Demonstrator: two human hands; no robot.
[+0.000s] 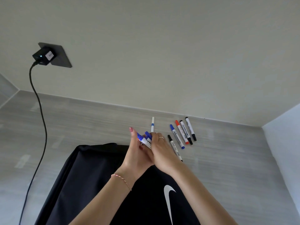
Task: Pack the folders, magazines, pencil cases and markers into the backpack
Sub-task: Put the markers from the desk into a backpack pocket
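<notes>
A black backpack (90, 179) with a white swoosh lies flat on the grey table, under my forearms. Above its far edge my left hand (136, 155) and my right hand (159, 151) meet around a bundle of markers (145, 138) with blue caps; both hands grip it. A thin white pen with a blue band (152, 125) lies just beyond my fingers. To the right several markers lie side by side on the table: a black one (174, 147) partly under my right hand, a blue one (177, 136), a red one (181, 132) and two black ones (188, 131).
A black charger (42, 56) sits in a wall socket at the upper left, and its cable (39, 120) hangs down across the table's left side. The table (235, 159) meets the back wall and a side wall at the right.
</notes>
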